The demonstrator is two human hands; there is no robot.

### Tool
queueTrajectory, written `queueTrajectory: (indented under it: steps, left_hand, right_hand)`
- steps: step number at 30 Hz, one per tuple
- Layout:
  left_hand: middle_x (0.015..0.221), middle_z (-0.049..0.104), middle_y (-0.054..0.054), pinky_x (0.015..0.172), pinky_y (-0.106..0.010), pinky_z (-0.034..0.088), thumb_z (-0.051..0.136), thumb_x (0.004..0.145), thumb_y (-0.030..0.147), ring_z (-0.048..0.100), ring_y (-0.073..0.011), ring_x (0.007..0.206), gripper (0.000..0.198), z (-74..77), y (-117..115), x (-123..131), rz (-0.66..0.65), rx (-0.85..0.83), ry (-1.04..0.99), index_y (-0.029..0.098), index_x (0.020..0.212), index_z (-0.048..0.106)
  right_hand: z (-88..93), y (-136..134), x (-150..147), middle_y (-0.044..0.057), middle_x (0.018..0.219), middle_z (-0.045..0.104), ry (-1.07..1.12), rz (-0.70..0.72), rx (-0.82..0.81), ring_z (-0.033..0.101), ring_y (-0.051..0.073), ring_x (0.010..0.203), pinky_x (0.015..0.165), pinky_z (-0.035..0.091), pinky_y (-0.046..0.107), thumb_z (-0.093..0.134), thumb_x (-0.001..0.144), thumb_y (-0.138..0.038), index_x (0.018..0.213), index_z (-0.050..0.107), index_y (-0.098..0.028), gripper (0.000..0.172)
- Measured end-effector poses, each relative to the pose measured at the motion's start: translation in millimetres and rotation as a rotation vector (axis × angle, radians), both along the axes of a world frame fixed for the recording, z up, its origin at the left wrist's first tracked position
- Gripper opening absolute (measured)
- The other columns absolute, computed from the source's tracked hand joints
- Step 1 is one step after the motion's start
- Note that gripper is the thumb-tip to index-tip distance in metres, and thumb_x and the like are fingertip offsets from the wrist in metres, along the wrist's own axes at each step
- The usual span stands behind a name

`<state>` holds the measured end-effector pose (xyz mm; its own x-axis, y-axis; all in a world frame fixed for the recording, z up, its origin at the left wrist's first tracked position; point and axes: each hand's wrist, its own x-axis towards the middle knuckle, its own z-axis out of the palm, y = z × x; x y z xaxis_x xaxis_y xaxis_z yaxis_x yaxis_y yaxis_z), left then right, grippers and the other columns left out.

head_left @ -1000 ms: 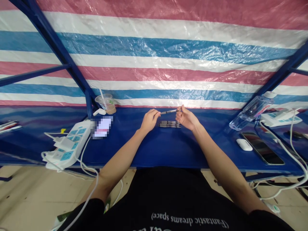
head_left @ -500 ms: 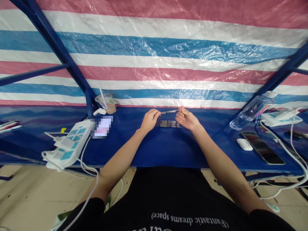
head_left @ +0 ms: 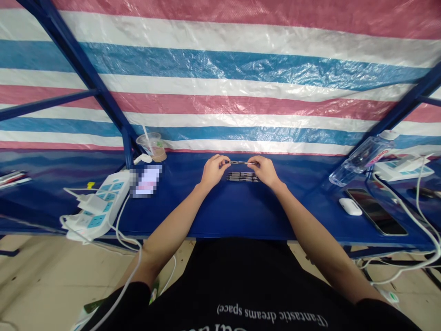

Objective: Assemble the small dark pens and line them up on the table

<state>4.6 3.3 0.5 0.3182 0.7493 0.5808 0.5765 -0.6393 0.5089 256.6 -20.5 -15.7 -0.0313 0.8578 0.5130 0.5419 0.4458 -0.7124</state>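
Note:
A slim pen (head_left: 239, 162) lies level between my two hands, just beyond a row of pens. My left hand (head_left: 215, 171) pinches its left end between thumb and fingers. At the other end, my right hand (head_left: 265, 170) grips the pen with closed fingertips. Several dark, clear-barrelled pens (head_left: 241, 177) rest side by side on the blue table (head_left: 237, 211), nearer to me. Part of their right ends is hidden behind my right hand.
At left are a power strip (head_left: 103, 207) with white cables, a blurred-out phone (head_left: 148, 180) and a plastic cup (head_left: 154, 147) with a straw. At right lie a clear bottle (head_left: 361, 158), a white earbud case (head_left: 350, 207) and a dark phone (head_left: 377, 211).
My right hand has turned palm-down and its fingers have closed round the pen's right end. The pen has become more level and sits slightly lower. My left hand has barely moved.

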Motion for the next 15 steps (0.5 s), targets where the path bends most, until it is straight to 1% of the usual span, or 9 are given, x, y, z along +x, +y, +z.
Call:
queueTrajectory:
  steps: [3,8,12,15]
  left_hand:
    - [0.089,0.066,-0.002,0.083,-0.032,0.053,0.067,0.096,0.024,0.064,-0.0182,0.083,0.013,-1.7,0.7,0.0,-0.007,-0.019,0.005,0.023,0.106,0.076]
    - [0.098,0.07,-0.003,0.086,-0.034,0.053,0.065,0.096,0.021,0.067,-0.0191,0.086,0.017,-4.3,1.1,0.8,-0.049,-0.085,0.075,0.023,0.109,0.076]
    - [0.097,0.071,-0.004,0.089,-0.036,0.052,0.061,0.1,0.026,0.066,-0.0217,0.092,0.016,-1.8,-0.8,1.8,-0.109,-0.073,0.134,0.022,0.1,0.076]
    - [0.103,0.072,-0.005,0.095,-0.039,0.05,0.063,0.1,0.032,0.065,-0.0231,0.099,0.015,1.2,-4.3,3.4,-0.193,-0.058,0.185,0.022,0.099,0.075]
  right_hand:
    - [-8.6,4.0,2.5,0.007,0.095,0.075,-0.177,-0.05,0.057,0.065,0.026,0.092,0.087,0.051,0.042,0.069,0.092,-0.028,0.092,0.077,-0.024,0.009]
    - [-17.1,9.3,10.4,0.012,0.097,0.067,-0.344,-0.193,0.138,0.056,0.031,0.1,0.084,0.046,0.045,0.069,0.095,-0.03,0.087,0.08,-0.025,0.015]
    - [-21.8,10.6,10.8,0.011,0.097,0.065,-0.391,-0.202,0.082,0.055,0.03,0.098,0.085,0.042,0.044,0.069,0.097,-0.029,0.091,0.082,-0.026,0.015]
    - [-26.3,11.4,8.1,0.01,0.1,0.068,-0.409,-0.171,0.025,0.055,0.03,0.1,0.087,0.041,0.044,0.07,0.097,-0.028,0.094,0.084,-0.028,0.014]
